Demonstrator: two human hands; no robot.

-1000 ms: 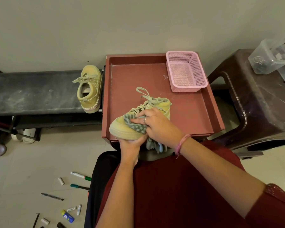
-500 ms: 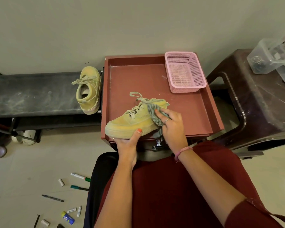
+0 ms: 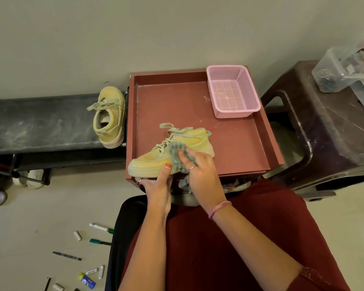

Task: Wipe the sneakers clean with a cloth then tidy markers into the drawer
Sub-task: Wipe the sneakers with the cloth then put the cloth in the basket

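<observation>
A yellow sneaker point(image 3: 153, 159) is held over the front edge of the red-brown drawer tray point(image 3: 235, 148), toe to the left. My left hand point(image 3: 159, 185) grips its sole from below, thumb up on the side. My right hand point(image 3: 200, 171) holds a grey-green cloth point(image 3: 177, 153) against the sneaker's side, below the laces. The second yellow sneaker point(image 3: 110, 118) stands on the black bench point(image 3: 40, 124) to the left. Several markers point(image 3: 101, 227) and caps lie scattered on the floor at lower left.
A pink mesh basket point(image 3: 232, 91) sits in the tray's back right corner. A dark plastic stool point(image 3: 328, 131) with clear containers point(image 3: 345, 70) stands to the right. White slippers point(image 3: 29, 177) lie under the bench. My lap, in dark red cloth, fills the bottom.
My right hand and the cloth went from the toe back to the heel side, then forward again to the middle of the sneaker's side. The sneaker turned more side-on.
</observation>
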